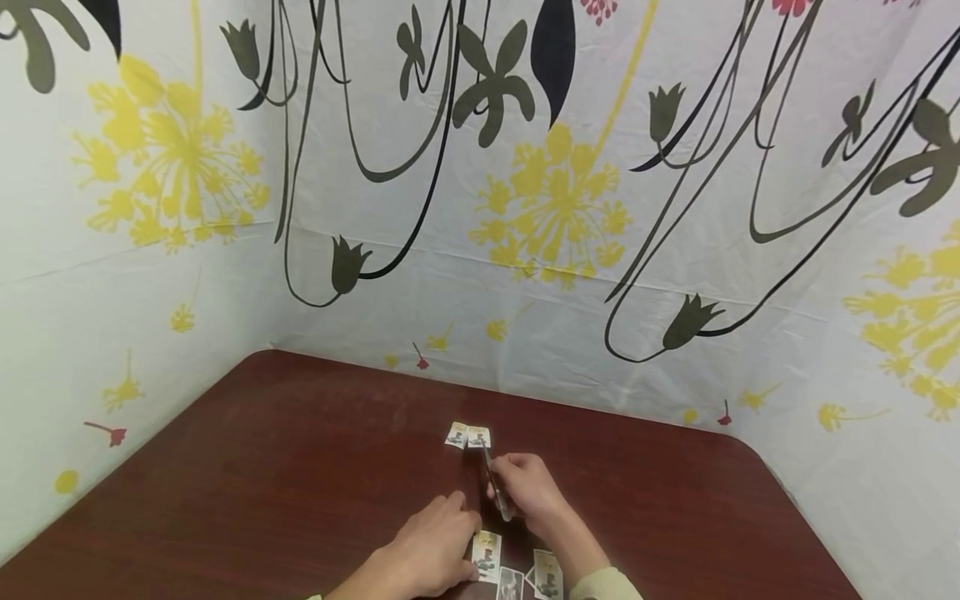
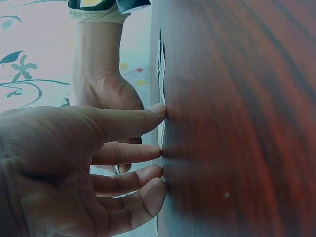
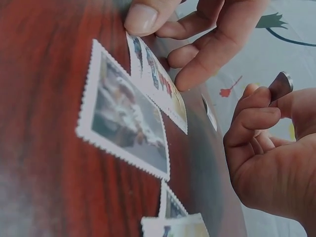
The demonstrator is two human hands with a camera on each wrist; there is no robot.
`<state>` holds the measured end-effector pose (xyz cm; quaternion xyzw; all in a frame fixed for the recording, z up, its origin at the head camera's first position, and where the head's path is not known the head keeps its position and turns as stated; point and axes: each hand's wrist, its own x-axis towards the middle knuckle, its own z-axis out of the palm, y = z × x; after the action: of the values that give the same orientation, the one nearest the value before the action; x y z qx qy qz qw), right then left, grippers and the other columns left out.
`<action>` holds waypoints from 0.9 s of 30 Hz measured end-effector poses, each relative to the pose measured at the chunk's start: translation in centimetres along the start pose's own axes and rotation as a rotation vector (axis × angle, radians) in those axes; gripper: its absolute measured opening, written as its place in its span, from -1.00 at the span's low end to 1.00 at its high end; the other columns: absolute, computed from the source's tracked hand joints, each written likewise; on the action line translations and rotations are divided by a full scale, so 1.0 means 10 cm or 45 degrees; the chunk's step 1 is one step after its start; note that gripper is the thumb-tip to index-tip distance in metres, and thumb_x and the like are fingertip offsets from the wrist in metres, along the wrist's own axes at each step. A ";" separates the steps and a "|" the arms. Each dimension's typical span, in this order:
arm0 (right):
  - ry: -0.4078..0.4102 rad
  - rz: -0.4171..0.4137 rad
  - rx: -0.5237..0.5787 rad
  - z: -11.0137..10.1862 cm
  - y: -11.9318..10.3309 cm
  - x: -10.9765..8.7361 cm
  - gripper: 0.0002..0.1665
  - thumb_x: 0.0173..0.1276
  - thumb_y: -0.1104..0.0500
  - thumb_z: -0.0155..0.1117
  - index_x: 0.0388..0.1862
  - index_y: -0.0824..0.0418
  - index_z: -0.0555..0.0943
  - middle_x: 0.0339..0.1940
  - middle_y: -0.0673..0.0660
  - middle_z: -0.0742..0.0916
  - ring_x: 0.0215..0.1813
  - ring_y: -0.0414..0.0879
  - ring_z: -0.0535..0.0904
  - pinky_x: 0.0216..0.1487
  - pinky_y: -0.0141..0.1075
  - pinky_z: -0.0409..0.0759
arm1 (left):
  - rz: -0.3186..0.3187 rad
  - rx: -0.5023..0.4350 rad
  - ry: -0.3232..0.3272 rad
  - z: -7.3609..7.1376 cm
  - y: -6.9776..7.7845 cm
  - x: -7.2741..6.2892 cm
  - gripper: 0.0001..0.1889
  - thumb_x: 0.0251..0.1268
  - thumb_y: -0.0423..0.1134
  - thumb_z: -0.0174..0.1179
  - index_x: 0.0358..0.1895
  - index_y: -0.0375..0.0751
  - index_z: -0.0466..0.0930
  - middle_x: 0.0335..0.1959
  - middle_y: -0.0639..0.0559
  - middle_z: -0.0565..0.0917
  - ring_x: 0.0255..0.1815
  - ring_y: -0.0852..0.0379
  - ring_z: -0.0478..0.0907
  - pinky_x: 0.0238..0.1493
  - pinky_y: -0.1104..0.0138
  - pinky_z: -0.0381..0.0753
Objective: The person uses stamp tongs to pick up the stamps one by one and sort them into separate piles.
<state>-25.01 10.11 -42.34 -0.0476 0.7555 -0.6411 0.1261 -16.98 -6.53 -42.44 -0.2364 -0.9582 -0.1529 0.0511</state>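
Note:
My right hand (image 1: 528, 487) grips slim metal tweezers (image 1: 498, 492), their tips reaching a small stamp (image 1: 477, 435) on the table. Whether the tips pinch it, I cannot tell. Beside that stamp, on its left, lies a similar one (image 1: 455, 434). Nearer the body, my left hand (image 1: 438, 542) rests on the tabletop, its thumb and fingers touching the edges of a yellow-topped stamp (image 1: 487, 557). A grey picture stamp (image 3: 128, 113) with perforated edges lies just below, plain in the right wrist view. In the left wrist view, the left fingers (image 2: 131, 153) reach the wood fairly straight.
At the near edge of the head view, another stamp (image 1: 548, 575) overlaps one partly hidden beneath it. The dark red wooden table (image 1: 300, 450) has rounded far corners. Behind and to the left hangs a white cloth (image 1: 420, 333) printed with flowers.

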 end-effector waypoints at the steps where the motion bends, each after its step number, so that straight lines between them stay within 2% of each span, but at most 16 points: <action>1: 0.005 0.002 0.005 0.00 0.00 0.02 -0.78 0.45 0.24 0.06 -0.33 0.36 0.57 -0.67 -0.01 0.61 -0.69 -0.25 0.36 -0.63 -0.41 0.37 | -0.002 -0.003 -0.003 0.00 0.00 0.00 -0.67 -0.09 -0.04 0.64 -0.31 -0.01 0.70 -0.30 0.12 0.47 -0.30 0.13 0.45 -0.38 0.27 0.53; 11: 0.049 0.020 0.002 0.07 0.02 0.13 -0.76 0.46 0.23 0.07 -0.23 0.41 0.59 -0.65 0.00 0.62 -0.64 -0.22 0.45 -0.60 -0.39 0.44 | -0.009 -0.016 -0.036 -0.01 0.00 -0.01 -0.68 -0.05 -0.04 0.63 -0.27 -0.01 0.71 -0.30 0.13 0.46 -0.29 0.14 0.43 -0.37 0.29 0.51; 27: 0.022 0.026 -0.032 0.13 0.00 0.22 -0.76 0.48 0.25 0.04 -0.24 0.41 0.58 -0.67 -0.01 0.62 -0.65 -0.23 0.45 -0.60 -0.41 0.41 | 0.002 0.013 -0.019 0.00 0.00 0.00 -0.67 -0.07 -0.02 0.63 -0.31 0.00 0.69 -0.29 0.12 0.48 -0.28 0.13 0.44 -0.36 0.29 0.51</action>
<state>-26.79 8.37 -42.83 -0.0359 0.7650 -0.6306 0.1256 -17.02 -6.53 -42.41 -0.2379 -0.9591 -0.1463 0.0453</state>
